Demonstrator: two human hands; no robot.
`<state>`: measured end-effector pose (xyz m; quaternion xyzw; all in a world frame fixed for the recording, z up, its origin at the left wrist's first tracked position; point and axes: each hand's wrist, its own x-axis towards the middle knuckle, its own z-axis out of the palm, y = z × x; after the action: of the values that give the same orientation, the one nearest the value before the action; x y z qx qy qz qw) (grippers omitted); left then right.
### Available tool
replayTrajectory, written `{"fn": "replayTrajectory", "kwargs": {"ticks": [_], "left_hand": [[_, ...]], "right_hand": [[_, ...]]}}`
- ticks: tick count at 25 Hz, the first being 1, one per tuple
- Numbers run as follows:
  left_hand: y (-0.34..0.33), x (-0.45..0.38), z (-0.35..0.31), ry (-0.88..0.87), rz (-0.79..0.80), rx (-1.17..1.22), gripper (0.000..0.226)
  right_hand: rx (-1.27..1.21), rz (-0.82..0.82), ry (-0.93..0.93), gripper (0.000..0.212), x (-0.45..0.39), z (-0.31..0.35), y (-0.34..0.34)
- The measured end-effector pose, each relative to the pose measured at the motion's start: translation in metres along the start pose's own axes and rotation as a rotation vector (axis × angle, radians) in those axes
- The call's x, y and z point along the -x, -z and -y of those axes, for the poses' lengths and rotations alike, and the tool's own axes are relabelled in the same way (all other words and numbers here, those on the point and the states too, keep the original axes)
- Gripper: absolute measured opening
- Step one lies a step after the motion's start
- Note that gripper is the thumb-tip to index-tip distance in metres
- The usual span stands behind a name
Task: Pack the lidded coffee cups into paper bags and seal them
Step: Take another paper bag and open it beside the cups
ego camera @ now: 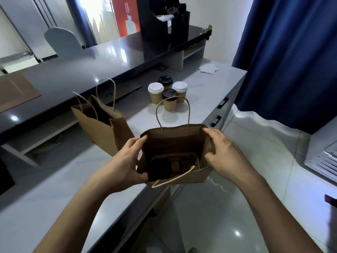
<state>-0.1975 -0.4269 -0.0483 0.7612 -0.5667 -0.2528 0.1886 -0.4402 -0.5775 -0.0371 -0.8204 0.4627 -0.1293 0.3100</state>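
Observation:
An open brown paper bag (184, 136) stands at the counter's near edge, its mouth spread wide. A cardboard cup carrier (175, 166) lies at its bottom. My left hand (127, 161) grips the bag's left rim, thumb at the near corner. My right hand (224, 154) pinches the right rim. Behind the bag stand several lidded coffee cups (168, 95) in a cluster, two with white lids and two with black lids. A second open paper bag (104, 128) stands to the left.
The white counter (54, 194) drops off to the tiled floor on the right. A raised dark ledge (76, 73) runs along the back with a black organizer (162, 24) on it. White napkins (208, 68) lie far right. Blue curtain (291, 52) hangs at right.

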Motion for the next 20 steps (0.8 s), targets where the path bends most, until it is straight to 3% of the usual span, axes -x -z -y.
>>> {"fn": "replayTrajectory", "kwargs": {"ticks": [10,20], "left_hand": [[-0.042,-0.072,-0.097,-0.059,0.031,-0.018,0.108],[-0.051,-0.182,-0.137,-0.099,0.054,-0.019,0.108]], "right_hand": [[0.024,-0.084,-0.014,0.075,-0.023,-0.092,0.081],[0.035,-0.116,-0.082,0.074,-0.103,-0.143,0.128]]}}
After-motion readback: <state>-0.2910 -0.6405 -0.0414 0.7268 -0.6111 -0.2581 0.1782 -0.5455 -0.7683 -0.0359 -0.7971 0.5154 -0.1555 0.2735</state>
